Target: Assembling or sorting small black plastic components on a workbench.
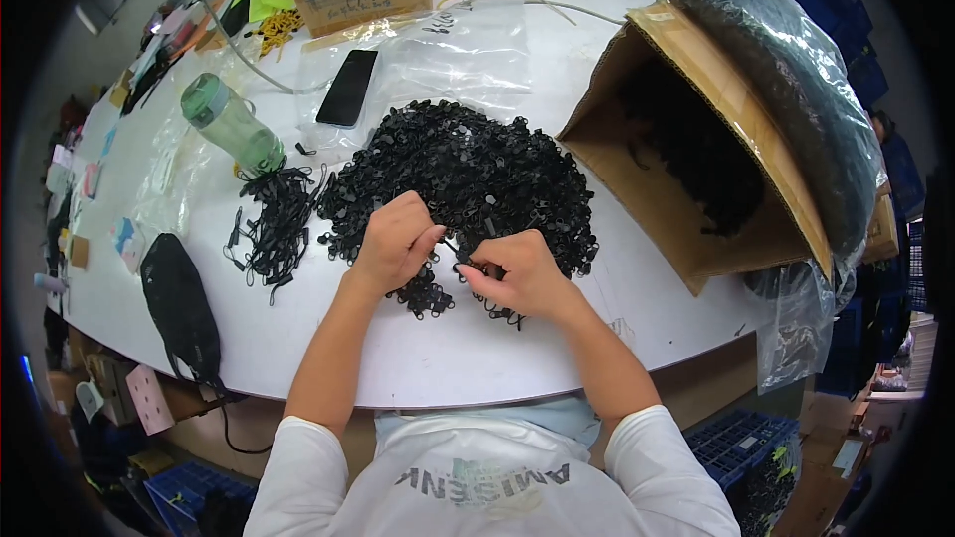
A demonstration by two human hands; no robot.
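Note:
My left hand and my right hand face each other at the near edge of a big pile of small black zipper pulls. Fingers and thumb of each hand are pinched together. Between them runs a short black cord piece, gripped at both ends; its exact form is too small to make out. Below my hands lies a smaller cluster of loose black pieces. Left of the big pile is a heap of black corded pulls.
An open cardboard box with black contents lies tilted on the right, beside a bulging plastic bag. Farther left stand a green bottle and a phone. A black pouch lies near the left table edge. Another carton sits at the back.

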